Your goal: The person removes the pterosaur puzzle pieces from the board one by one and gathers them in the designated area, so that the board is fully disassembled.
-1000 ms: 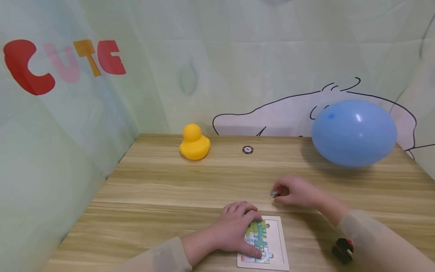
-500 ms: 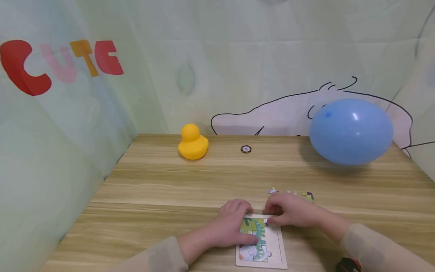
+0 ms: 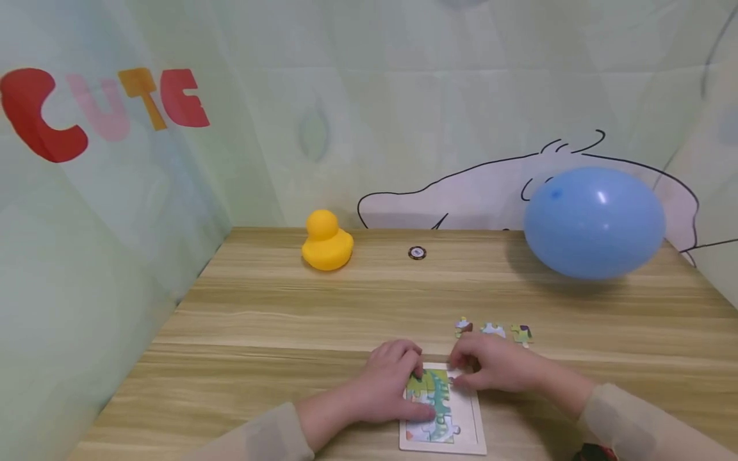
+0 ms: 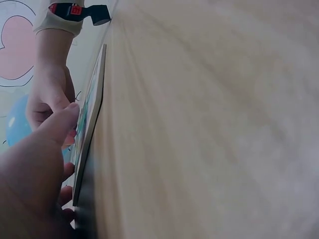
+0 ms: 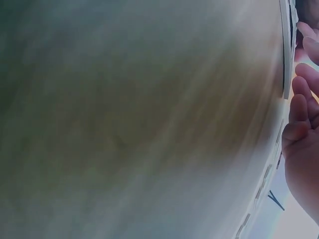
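Note:
A wooden jigsaw tray (image 3: 469,426) lies near the front of the table, its left part filled with pieces showing a green dinosaur (image 3: 439,390). My left hand (image 3: 380,387) rests over its left side, thumb on the pieces and fingers at the upper left corner. My right hand (image 3: 496,362) is at the upper right corner, fingers curled, thumb beside a jutting puzzle knob. Whether it pinches anything is hidden. In the left wrist view the tray (image 4: 92,119) appears edge-on beside both hands. Three loose puzzle pieces (image 3: 492,330) lie behind my right hand.
A yellow rubber duck (image 3: 327,242) and a poker chip (image 3: 418,253) sit toward the table's back. At the back right is a blue balloon (image 3: 594,224). A black-and-red object (image 3: 596,452) is partly visible by my right sleeve. A printed curtain surrounds the table.
My right hand has moved from the loose pieces toward me to the tray's upper right corner, uncovering those pieces. My left thumb and fingers have shifted slightly left on the tray.

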Available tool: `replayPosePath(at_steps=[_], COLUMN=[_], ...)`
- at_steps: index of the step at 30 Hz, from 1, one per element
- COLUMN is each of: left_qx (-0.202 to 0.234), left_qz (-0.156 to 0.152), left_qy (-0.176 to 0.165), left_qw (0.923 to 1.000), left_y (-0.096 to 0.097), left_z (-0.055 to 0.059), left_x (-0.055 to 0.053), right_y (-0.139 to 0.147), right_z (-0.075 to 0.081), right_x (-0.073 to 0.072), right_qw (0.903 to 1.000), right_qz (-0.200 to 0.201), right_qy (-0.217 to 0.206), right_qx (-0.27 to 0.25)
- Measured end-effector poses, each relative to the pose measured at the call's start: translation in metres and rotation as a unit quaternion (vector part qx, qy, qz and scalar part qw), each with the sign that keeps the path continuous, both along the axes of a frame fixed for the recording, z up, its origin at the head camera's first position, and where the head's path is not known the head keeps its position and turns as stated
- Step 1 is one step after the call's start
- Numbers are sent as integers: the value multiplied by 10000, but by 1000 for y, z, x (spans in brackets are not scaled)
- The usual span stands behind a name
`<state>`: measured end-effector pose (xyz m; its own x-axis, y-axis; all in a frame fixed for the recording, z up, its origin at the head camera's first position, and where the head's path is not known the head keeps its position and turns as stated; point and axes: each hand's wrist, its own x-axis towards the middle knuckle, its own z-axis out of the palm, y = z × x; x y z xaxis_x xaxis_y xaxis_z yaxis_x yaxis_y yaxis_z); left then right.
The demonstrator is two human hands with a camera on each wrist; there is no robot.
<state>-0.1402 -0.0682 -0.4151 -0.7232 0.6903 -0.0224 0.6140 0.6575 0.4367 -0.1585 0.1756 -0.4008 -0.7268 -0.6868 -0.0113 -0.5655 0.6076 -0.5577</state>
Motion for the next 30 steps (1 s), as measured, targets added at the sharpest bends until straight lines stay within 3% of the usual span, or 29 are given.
replayPosePath(at_steps=[7, 14, 30], left_qx=[-141, -140, -324], left_qz=[124, 282, 412], left_qy=[311, 515, 591], left_qw=[9993, 9982, 9969], left_y=[3, 5, 7], left_z=[-2, -6, -5], left_x=[3, 3, 5], right_y=[-1, -2, -8], right_z=[-3, -1, -1], right_x=[3, 6, 8], right_qw=[9995, 9999, 9993], right_qz=[195, 120, -106], right_qy=[187, -86, -353], right_qx=[-135, -13, -9])
